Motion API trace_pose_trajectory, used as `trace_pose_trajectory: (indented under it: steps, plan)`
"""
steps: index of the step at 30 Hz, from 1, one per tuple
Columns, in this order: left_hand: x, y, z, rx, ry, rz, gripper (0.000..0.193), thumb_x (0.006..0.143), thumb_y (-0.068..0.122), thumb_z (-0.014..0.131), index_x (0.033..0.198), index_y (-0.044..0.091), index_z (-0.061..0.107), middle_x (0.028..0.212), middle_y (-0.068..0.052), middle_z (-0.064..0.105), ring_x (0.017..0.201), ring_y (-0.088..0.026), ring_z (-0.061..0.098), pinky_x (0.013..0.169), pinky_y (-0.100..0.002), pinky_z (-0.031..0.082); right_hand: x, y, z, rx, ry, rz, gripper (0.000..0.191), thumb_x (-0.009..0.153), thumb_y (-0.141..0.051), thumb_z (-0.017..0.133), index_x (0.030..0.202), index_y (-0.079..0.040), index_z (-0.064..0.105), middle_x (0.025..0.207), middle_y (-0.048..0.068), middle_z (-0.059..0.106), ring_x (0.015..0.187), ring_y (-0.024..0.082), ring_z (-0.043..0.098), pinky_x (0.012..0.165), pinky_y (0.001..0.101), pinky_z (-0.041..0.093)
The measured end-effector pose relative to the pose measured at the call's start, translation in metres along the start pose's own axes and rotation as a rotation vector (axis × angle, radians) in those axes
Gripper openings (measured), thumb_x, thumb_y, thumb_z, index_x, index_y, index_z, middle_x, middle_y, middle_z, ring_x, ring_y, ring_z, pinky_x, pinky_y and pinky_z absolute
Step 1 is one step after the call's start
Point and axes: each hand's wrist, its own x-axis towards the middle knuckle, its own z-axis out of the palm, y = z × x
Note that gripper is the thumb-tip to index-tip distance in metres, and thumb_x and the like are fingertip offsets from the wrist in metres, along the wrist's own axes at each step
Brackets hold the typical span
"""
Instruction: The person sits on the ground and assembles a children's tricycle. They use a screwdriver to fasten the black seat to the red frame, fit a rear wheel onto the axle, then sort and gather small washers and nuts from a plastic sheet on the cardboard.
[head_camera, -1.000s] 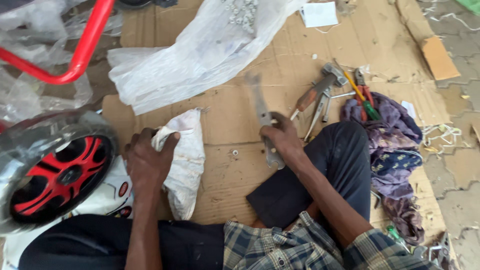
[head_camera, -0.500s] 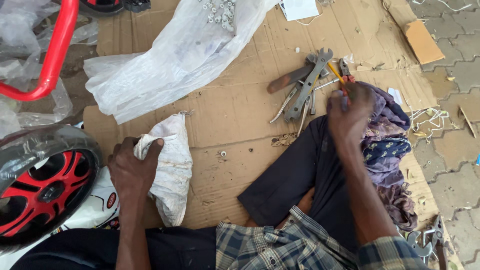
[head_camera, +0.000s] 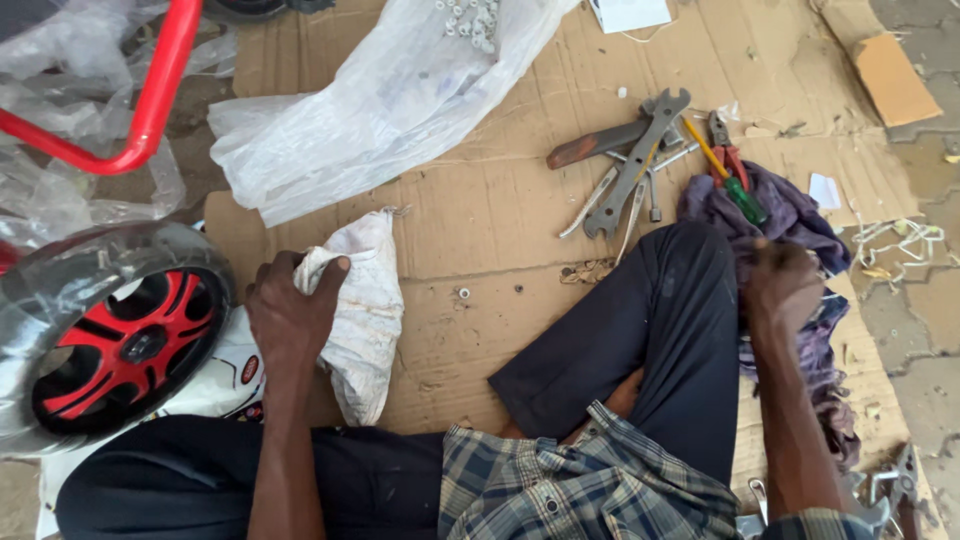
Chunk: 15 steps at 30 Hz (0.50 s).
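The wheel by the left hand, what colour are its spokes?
Red spokes on the wheel, with a black hub; head view.

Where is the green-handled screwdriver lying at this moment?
The green-handled screwdriver lies upper right, on the purple cloth, beside the wrenches and just beyond the right hand.

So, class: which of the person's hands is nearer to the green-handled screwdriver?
The right hand, just below the screwdriver on the purple cloth. The left hand is far off, gripping the white cloth bag.
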Motion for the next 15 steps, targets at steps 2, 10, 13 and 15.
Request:
trace_pose_trajectory:
  steps: [2,10,13,15]
  plan:
    - [0.0,0.001,0.0,0.02,-0.019,-0.022,0.05,0.085,0.043,0.085,0.103,-0.001,0.072,0.1,-0.027,0.069,0.091,-0.049,0.065,0.084,-0.057,0.05,0.002,-0.012,-0.015,0.004,0.004,0.091,0.044,0.106,-0.039,0.071,0.092,0.002,0.076,0.081,0.023,0.068,0.067,0.039,0.064,0.065,0.0527,0.048]
    - [0.006,0.008,-0.003,0.022,-0.013,-0.098,0.049,0.08,0.043,0.084,0.102,0.001,0.073,0.104,-0.026,0.07,0.096,-0.05,0.063,0.086,-0.06,0.048,0.023,-0.124,-0.077,0.093,-0.077,-0.639,0.056,0.081,-0.022,0.082,0.132,-0.002,0.074,0.122,0.026,0.063,0.114,0.04,0.06,0.097,0.0466,0.048]
    - [0.002,0.002,-0.001,0.014,-0.019,-0.073,0.048,0.083,0.043,0.083,0.103,0.0,0.072,0.103,-0.025,0.07,0.096,-0.049,0.063,0.091,-0.059,0.047,0.003,-0.159,-0.093,0.626,-0.126,-0.487,0.051,0.104,-0.027,0.077,0.144,-0.002,0.057,0.143,0.021,0.053,0.139,0.034,0.052,0.114,0.0371,0.047]
    - [0.001,0.001,0.0,0.014,-0.018,-0.054,0.047,0.083,0.043,0.083,0.102,0.001,0.072,0.102,-0.025,0.07,0.096,-0.048,0.064,0.092,-0.059,0.047,-0.005,-0.173,-0.113,0.228,-0.135,-0.212,0.041,0.114,-0.029,0.061,0.148,-0.007,0.051,0.141,0.017,0.053,0.131,0.031,0.053,0.104,0.0384,0.048]
